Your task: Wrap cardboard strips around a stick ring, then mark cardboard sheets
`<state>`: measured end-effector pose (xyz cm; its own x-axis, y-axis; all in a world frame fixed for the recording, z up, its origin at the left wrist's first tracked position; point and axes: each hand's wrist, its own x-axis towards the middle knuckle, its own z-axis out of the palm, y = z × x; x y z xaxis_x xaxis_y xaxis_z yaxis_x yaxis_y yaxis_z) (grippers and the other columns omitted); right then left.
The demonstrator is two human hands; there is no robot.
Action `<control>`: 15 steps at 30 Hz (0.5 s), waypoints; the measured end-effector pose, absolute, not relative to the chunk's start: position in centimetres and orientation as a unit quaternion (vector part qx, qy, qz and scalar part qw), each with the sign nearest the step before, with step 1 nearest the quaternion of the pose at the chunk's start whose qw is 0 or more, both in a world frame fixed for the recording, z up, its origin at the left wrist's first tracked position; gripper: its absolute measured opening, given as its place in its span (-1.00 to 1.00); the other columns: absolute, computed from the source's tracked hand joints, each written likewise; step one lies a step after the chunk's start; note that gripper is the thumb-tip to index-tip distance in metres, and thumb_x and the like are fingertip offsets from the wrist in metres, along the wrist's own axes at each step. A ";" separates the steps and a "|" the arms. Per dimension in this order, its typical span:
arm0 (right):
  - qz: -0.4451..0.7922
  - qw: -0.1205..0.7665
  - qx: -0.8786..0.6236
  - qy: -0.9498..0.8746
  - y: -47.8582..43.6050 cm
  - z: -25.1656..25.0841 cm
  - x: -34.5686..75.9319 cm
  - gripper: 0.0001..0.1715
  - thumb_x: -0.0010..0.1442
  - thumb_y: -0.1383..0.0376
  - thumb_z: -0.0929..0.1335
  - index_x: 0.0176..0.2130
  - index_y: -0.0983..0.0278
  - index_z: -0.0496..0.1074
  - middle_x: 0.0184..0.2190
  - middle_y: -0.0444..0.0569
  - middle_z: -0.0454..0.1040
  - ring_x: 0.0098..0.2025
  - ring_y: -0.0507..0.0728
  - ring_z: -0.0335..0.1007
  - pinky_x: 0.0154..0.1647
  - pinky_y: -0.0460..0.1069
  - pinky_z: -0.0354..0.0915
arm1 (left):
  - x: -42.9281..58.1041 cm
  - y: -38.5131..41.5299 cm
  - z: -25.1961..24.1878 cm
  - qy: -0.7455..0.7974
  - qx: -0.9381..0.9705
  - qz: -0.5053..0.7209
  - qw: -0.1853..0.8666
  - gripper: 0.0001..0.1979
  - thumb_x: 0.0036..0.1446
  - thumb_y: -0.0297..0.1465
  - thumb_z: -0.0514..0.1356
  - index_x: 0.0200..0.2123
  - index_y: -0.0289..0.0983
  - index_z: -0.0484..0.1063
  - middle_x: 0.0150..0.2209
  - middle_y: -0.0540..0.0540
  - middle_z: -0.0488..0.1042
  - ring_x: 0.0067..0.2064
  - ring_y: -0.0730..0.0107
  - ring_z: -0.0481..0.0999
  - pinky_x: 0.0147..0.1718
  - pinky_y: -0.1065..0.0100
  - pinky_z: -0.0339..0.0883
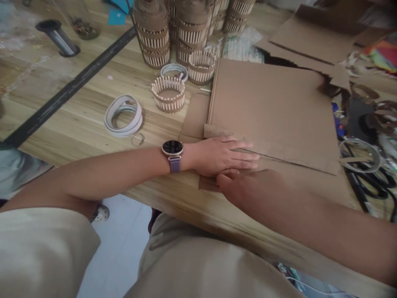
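My left hand [221,155], with a watch [173,147] on its wrist, lies flat with fingers stretched out on the cardboard [273,111] near its lower left corner. Just below it, at the near edge, my right hand [240,184] is closed with its fingers curled under; what it pinches, if anything, is hidden. The cardboard is a large brown sheet with a folded or layered strip along its near side. Another brown piece [197,114] shows at its left.
White tape rolls [123,116] and a small ring of sticks [168,95] lie left of the cardboard. Tall stick-and-cardboard cylinders [153,37] stand behind. Scissors [361,186] and cardboard scraps [313,37] are at the right. A spool [58,37] stands far left.
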<state>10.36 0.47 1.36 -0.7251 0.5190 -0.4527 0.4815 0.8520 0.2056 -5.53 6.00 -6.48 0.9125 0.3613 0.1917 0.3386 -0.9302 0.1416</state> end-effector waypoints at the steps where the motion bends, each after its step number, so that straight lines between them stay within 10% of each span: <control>1: 0.049 0.268 0.252 0.929 0.4 1.1 9.9 -0.63 0.06 0.61 0.24 -0.30 0.24 0.48 -0.46 -0.01 0.55 -0.48 0.14 0.49 -0.56 -0.04 0.11 | -5.6 6.0 -6.4 0.178 0.977 0.103 0.052 -0.52 0.38 -0.37 0.00 0.33 -0.17 0.26 0.38 -0.03 0.20 0.41 0.13 0.12 0.30 0.11 0.04; 15: 0.076 0.311 0.232 0.918 0.4 1.1 8.4 -0.59 0.05 0.61 0.22 -0.28 0.24 0.51 -0.47 -0.01 0.57 -0.49 0.12 0.48 -0.54 -0.05 0.11 | -5.5 6.1 -6.5 0.178 0.979 0.095 0.031 -0.54 0.42 -0.33 -0.03 0.33 -0.14 0.26 0.38 0.00 0.19 0.41 0.13 0.11 0.31 0.10 0.04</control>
